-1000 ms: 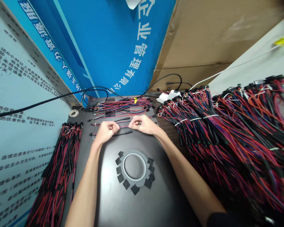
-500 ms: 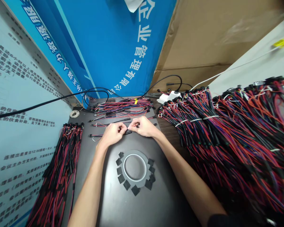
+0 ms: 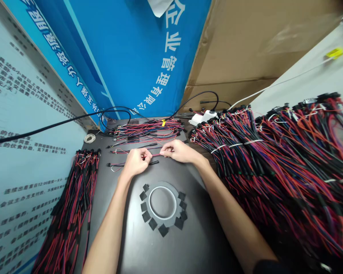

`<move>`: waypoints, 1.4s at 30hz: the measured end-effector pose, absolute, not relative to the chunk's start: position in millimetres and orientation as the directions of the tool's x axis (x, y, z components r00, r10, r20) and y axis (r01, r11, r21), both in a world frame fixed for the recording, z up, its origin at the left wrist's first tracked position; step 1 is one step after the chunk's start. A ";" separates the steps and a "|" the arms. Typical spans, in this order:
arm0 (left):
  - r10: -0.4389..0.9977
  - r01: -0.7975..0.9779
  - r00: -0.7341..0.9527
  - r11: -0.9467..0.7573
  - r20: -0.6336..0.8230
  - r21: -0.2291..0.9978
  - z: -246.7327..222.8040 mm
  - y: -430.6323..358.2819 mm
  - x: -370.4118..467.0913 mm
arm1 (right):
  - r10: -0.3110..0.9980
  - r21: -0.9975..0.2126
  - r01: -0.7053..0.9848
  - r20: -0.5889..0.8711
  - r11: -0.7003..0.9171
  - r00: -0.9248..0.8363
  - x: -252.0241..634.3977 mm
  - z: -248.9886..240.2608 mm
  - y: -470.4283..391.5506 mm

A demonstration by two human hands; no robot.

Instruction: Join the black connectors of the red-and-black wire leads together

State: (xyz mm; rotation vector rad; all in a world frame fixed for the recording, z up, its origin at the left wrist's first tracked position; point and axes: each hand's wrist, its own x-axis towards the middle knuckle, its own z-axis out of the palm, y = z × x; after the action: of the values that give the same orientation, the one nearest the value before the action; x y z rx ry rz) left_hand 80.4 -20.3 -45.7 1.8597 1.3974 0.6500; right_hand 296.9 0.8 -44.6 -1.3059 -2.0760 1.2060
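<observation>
My left hand (image 3: pixel 137 161) is closed in a pinch on a thin red-and-black cable (image 3: pixel 156 155). To its right, my right hand (image 3: pixel 174 150) pinches the same cable, with a short stretch of it showing between the hands. Just below, another cable with a black sleeve end (image 3: pixel 153 163) lies on the dark table (image 3: pixel 148 251), partly behind my left hand. A pile of red and black cables (image 3: pixel 148 128) lies beyond both hands. Nearer to me is a grey ring (image 3: pixel 163 202) with several black tape squares around its edge.
Large cable bundles (image 3: pixel 263 152) fill the right side, and another bundle (image 3: pixel 80 190) hangs along the left edge. A white adapter (image 3: pixel 202 117) and a coiled white cord (image 3: pixel 89 138) sit at the back. A blue printed panel (image 3: pixel 137 57) and cardboard (image 3: pixel 234 49) stand behind.
My right hand has moved slightly right, away from my left hand, and a stretch of cable now shows between them. My left hand has barely moved.
</observation>
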 end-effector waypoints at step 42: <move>0.889 0.138 0.191 0.395 -0.415 0.908 -25.5 -9.7 80.5 | 0.764 -0.599 0.546 0.633 0.586 -0.124 271.5 -74.8 -27.4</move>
State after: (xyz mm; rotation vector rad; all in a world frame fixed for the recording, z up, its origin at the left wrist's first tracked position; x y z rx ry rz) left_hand 80.5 -9.7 -25.5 1.0559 1.2859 0.6966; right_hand 271.5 -27.4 -74.8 -1.0708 -1.7991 0.2686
